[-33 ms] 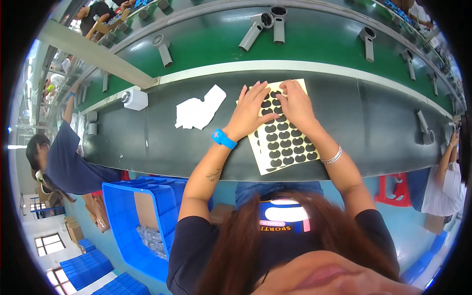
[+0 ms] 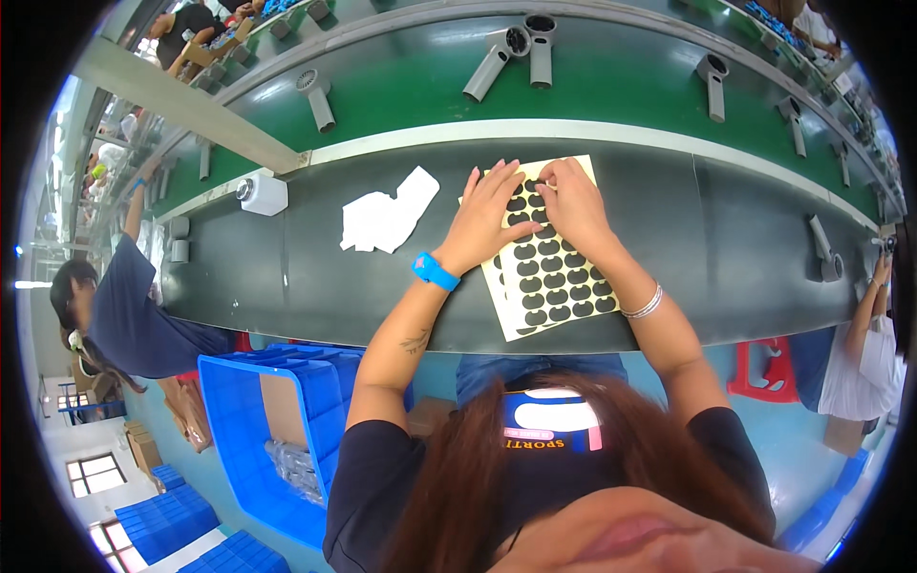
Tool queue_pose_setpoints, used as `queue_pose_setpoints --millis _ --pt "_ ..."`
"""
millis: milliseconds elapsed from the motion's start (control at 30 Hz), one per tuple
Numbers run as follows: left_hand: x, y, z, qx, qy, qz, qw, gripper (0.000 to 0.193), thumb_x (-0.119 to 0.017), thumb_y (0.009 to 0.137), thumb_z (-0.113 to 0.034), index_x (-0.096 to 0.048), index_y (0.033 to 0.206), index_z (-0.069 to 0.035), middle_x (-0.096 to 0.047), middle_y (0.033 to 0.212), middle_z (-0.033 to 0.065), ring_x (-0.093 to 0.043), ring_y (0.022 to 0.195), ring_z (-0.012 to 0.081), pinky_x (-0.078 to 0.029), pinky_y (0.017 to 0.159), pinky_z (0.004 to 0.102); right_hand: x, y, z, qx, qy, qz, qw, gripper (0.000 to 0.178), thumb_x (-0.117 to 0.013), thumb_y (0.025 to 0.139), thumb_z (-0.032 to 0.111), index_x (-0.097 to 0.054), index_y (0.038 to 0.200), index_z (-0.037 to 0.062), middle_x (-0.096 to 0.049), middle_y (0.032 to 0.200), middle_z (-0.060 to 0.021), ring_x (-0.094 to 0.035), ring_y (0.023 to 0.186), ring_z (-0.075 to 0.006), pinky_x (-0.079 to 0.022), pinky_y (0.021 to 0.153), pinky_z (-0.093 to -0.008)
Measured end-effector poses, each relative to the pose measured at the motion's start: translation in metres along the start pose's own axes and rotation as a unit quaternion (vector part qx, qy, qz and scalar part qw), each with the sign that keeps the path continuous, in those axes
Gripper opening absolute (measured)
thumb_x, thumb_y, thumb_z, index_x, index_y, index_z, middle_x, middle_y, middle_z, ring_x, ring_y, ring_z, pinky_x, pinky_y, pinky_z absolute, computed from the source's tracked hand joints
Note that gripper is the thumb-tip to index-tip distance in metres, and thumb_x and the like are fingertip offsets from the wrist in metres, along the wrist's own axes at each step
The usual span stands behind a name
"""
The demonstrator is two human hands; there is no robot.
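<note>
Under both my hands lay the sheet of labels [image 2: 567,286], overlapping a second sheet [image 2: 493,284] beneath it. My left hand [image 2: 485,220] was flattened over its upper left part, fingers spread, gripping nothing. My right hand [image 2: 578,210] was curled at its top, fingertips drawn together with the thumb; I could not tell whether a label was between them. Below my hands the rows of black labels [image 2: 556,280] looked full, so I judged most of the sheet unused; what was gone beneath my fingers I could not see. Left of my left hand lay a crumpled white paper [image 2: 387,215], and farther left a white bottle [image 2: 265,194]. Beyond my hands, grey handheld fans [image 2: 542,59] lay on the green belt [image 2: 411,91], too small to show any label.
</note>
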State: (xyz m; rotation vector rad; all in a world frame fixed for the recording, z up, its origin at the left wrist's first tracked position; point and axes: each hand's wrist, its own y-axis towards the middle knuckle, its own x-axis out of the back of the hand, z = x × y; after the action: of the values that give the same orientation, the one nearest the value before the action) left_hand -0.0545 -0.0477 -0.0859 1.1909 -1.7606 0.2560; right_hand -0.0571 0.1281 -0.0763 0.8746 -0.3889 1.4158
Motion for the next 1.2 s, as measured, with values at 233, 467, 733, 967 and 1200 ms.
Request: queue_pose_setpoints --millis 233,467,733,967,1200 --pt "0.027 0.052 0.028 -0.004 0.000 -0.156 0.988 0.053 -0.075 0.076 -0.029 -0.056 0.116 0.001 -0.057 0.116 0.0191 -0.050 0.113 0.0362 -0.040 0.097 0.0425 0.011 0.007 -0.011 -0.031 0.161 0.038 0.986 0.008 -0.061 0.084 0.004 -0.057 0.090 -0.0001 -0.058 0.086 -0.0090 -0.061 0.079 -0.0202 -0.048 0.069 -0.0311" --pt "0.036 0.164 0.117 0.135 0.207 -0.110 0.963 0.044 -0.065 0.084 -0.035 -0.057 0.106 0.002 -0.057 0.102 0.0226 -0.051 0.098 0.0387 -0.043 0.085 0.0447 0.024 0.007 -0.025 -0.066 0.413 0.088 0.904 0.003 -0.046 0.096 0.008 -0.045 0.096 0.0057 -0.053 0.113 -0.0089 -0.054 0.108 -0.0183 -0.049 0.087 -0.0320" --pt "0.044 0.183 0.152 0.216 0.266 -0.291 0.893 0.031 -0.064 0.084 -0.022 -0.051 0.100 0.002 -0.053 0.101 0.0223 -0.055 0.092 0.0393 -0.047 0.078 0.0467 0.012 0.005 -0.040 -0.103 0.523 -0.004 0.846 0.009 -0.055 0.093 0.008 -0.050 0.099 0.0033 -0.053 0.107 -0.0071 -0.059 0.092 -0.0150 -0.054 0.072 -0.0271" --pt "0.046 0.144 0.179 0.263 0.237 -0.270 0.895 0.052 -0.068 0.080 -0.024 -0.046 0.119 0.002 -0.050 0.113 0.0248 -0.049 0.104 0.0423 -0.042 0.087 0.0486 0.059 0.029 -0.047 0.004 0.227 -0.210 0.951 0.045 -0.059 0.086 0.002 -0.040 0.127 0.0016 -0.055 0.113 -0.0111 -0.056 0.100 -0.0158 -0.045 0.087 -0.0293" --pt "0.062 0.080 0.116 0.143 0.137 -0.236 0.951 0.052 -0.065 0.084 -0.019 -0.045 0.127 0.002 -0.045 0.126 0.0235 -0.049 0.111 0.0341 -0.043 0.092 0.0416 0.129 0.100 -0.199 -0.193 -0.192 -0.313 0.910 0.069 -0.066 0.083 0.027 -0.031 0.135 0.0001 -0.056 0.116 -0.0235 -0.050 0.112 -0.0394 -0.038 0.095 -0.0457"
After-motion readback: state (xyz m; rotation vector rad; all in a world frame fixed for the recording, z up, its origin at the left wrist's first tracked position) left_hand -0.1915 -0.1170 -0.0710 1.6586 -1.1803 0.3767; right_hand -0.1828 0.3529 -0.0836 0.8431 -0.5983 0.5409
